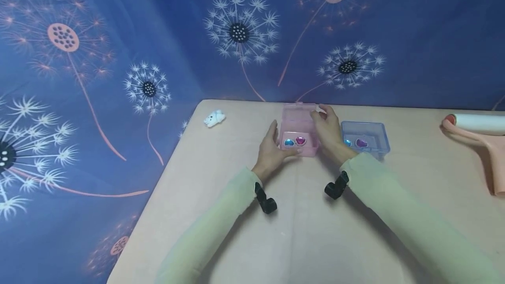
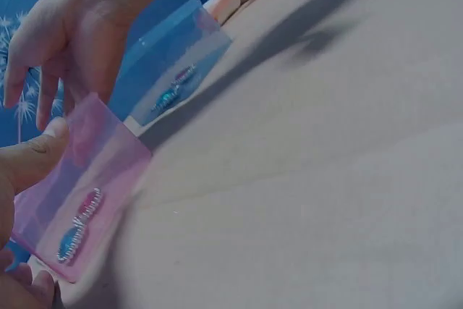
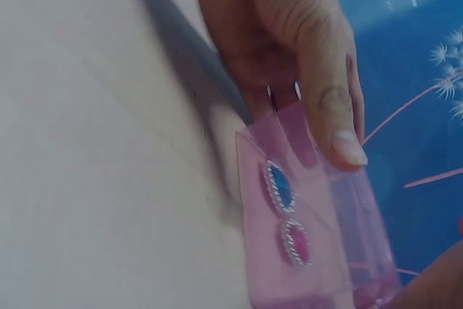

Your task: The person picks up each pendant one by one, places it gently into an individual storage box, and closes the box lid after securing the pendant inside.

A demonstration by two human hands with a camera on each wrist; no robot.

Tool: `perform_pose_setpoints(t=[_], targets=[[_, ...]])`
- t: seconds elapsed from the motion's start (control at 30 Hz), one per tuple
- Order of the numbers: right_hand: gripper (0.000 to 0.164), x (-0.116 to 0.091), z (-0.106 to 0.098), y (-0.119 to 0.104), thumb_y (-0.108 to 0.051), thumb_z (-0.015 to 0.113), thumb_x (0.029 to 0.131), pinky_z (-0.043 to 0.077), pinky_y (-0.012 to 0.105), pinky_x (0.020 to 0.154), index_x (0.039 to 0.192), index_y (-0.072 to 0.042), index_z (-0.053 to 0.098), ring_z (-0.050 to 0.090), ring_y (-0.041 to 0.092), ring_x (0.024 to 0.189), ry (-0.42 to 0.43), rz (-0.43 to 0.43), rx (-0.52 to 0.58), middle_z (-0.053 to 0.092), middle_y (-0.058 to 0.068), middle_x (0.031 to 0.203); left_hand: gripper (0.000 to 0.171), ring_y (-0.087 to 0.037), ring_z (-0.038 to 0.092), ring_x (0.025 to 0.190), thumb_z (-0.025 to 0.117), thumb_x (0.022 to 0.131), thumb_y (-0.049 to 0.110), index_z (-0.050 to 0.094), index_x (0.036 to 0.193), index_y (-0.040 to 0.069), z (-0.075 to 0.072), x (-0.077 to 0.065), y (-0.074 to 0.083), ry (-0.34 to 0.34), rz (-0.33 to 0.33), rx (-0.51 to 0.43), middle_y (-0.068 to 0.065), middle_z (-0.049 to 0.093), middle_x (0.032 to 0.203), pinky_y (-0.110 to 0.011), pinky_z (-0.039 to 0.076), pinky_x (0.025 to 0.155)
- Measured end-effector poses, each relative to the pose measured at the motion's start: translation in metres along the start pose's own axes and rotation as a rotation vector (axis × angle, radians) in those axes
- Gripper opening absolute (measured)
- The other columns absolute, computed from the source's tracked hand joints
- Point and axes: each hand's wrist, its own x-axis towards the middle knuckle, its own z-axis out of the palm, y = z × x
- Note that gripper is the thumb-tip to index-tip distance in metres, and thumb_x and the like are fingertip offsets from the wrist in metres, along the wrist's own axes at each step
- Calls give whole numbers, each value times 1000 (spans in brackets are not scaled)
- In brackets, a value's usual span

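A translucent pink plastic box stands on the table with its lid swung back. Two bead-edged gems lie inside, a blue gem and a pink gem. My left hand grips the box at its left and front, thumb along the front wall, as the right wrist view also shows. My right hand is at the lid's right edge, its fingers loosely bent and spread in the left wrist view. Just right of it stands a translucent blue box, with a purple gem and a partly hidden blue gem inside.
A small white animal-shaped figure lies at the table's back left corner. At the far right are a white roll and a peach-coloured strip. A blue dandelion-print cloth hangs behind the table and along its left side.
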Motion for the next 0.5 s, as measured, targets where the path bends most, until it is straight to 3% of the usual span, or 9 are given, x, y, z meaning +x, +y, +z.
perform_pose_setpoints(t=[0.1,0.2,0.5], targets=[[59,4,4,3,-26,41,101,34,46,115,152,-4,22,40,35,136,-2,31,12,39,23,148,107,-20,32,145,85,71,9,18,154,9,2,3,-5,-20,33,-8,-9,31,158,-29,31,118],[58,7,3,6,-25,41,101,34,44,115,152,-5,22,39,32,135,3,65,39,38,22,149,104,-19,35,143,86,70,10,24,153,9,5,5,-8,-2,59,30,-8,38,154,-29,27,119],[57,13,-2,10,-17,41,99,33,34,117,151,-4,23,39,28,137,22,110,191,36,19,151,102,-19,37,142,87,68,12,27,152,10,6,7,-9,13,58,53,-7,41,153,-30,27,120]])
